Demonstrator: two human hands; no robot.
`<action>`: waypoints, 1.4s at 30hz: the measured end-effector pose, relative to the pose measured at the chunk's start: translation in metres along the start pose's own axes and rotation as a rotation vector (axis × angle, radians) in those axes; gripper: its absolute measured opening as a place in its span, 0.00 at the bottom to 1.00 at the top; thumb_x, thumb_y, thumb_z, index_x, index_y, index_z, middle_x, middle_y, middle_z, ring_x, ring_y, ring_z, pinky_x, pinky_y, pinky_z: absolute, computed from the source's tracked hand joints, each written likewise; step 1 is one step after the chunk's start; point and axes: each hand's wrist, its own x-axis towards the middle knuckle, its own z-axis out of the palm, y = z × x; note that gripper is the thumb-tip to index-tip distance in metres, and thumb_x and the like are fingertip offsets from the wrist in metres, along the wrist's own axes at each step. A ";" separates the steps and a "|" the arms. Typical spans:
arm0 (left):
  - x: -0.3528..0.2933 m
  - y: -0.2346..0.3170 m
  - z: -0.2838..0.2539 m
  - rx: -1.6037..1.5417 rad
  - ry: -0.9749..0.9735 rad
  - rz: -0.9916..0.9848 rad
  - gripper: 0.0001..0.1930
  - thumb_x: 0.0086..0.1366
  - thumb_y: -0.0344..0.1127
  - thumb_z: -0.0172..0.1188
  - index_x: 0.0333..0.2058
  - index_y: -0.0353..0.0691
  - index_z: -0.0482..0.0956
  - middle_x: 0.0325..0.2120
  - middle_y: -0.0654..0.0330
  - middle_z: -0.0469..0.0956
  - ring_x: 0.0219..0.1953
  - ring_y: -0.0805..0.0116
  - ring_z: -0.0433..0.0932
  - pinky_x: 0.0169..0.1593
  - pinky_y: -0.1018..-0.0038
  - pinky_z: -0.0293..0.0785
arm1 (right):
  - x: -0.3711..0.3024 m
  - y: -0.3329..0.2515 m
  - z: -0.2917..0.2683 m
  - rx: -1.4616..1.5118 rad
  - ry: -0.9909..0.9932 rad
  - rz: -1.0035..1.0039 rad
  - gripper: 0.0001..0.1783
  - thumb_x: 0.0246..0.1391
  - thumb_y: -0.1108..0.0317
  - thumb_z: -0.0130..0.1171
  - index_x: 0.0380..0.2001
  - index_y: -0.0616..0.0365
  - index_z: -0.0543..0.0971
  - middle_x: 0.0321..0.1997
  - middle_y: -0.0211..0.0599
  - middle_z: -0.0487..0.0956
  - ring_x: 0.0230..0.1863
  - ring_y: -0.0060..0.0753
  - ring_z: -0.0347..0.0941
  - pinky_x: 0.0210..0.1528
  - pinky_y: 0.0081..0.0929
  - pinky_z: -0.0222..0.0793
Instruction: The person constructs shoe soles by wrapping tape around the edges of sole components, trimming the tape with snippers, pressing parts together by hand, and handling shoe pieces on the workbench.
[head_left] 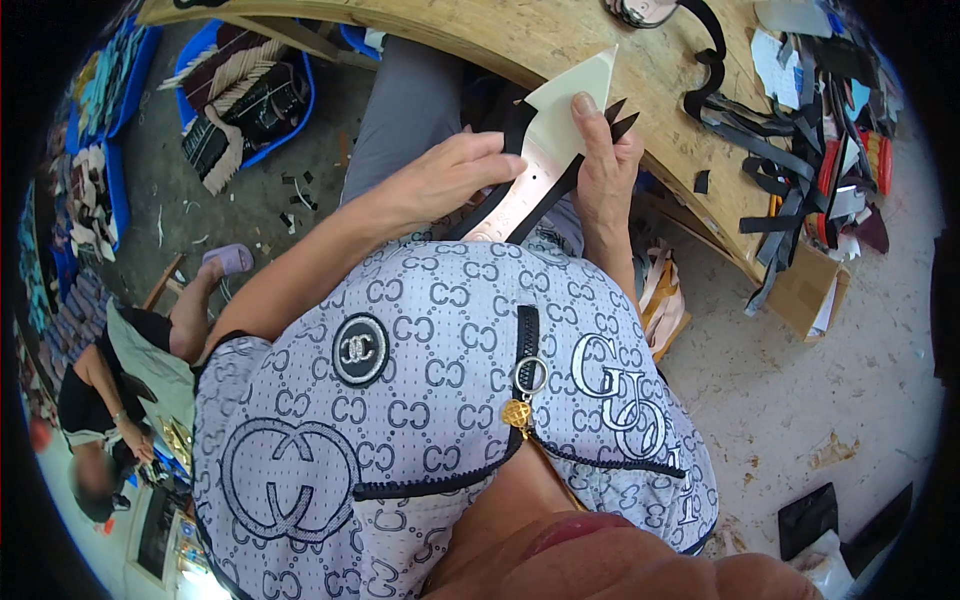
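My left hand (455, 172) is closed on the side of a long pale pink strip (513, 205), its fingertips pressed on the surface. The strip has a raised pattern, a small dark dot and black bands (566, 178) along its edges. At its far end is a smooth cream-coloured piece (575, 95) with a pointed corner. My right hand (606, 175) pinches that end, thumb on top of the cream piece, with the other fingers hidden behind. Black pointed ends stick out beside the right thumb. The strip's near end passes out of sight behind my patterned top (450, 320).
A wooden table (450, 28) stands ahead, with a tangle of black straps (770, 150) at its right. A cardboard box (808, 290) is below them. Blue bins (310, 95) of cloth pieces stand at left, near a seated person (110, 390). Scraps litter the floor.
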 end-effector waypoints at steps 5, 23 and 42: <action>-0.005 0.016 -0.029 0.009 -0.110 0.141 0.19 0.64 0.37 0.53 0.51 0.35 0.72 0.34 0.66 0.75 0.37 0.83 0.72 0.42 0.80 0.69 | 0.011 0.003 0.008 0.098 -0.142 0.075 0.15 0.59 0.61 0.55 0.38 0.63 0.79 0.32 0.28 0.79 0.31 0.15 0.72 0.34 0.17 0.68; 0.086 0.098 -0.060 -0.215 0.843 1.120 0.13 0.69 0.40 0.52 0.27 0.39 0.70 0.20 0.70 0.64 0.25 0.83 0.60 0.27 0.81 0.60 | 0.036 -0.015 0.062 -0.509 -0.070 -0.374 0.14 0.62 0.66 0.48 0.32 0.68 0.74 0.23 0.43 0.78 0.20 0.31 0.74 0.24 0.26 0.67; 0.050 0.069 -0.041 -0.323 0.409 0.606 0.27 0.70 0.50 0.45 0.55 0.30 0.66 0.41 0.53 0.78 0.40 0.69 0.78 0.46 0.73 0.75 | 0.044 -0.031 0.023 -1.010 -0.239 -0.844 0.11 0.47 0.66 0.62 0.33 0.59 0.78 0.20 0.35 0.72 0.26 0.36 0.73 0.24 0.32 0.66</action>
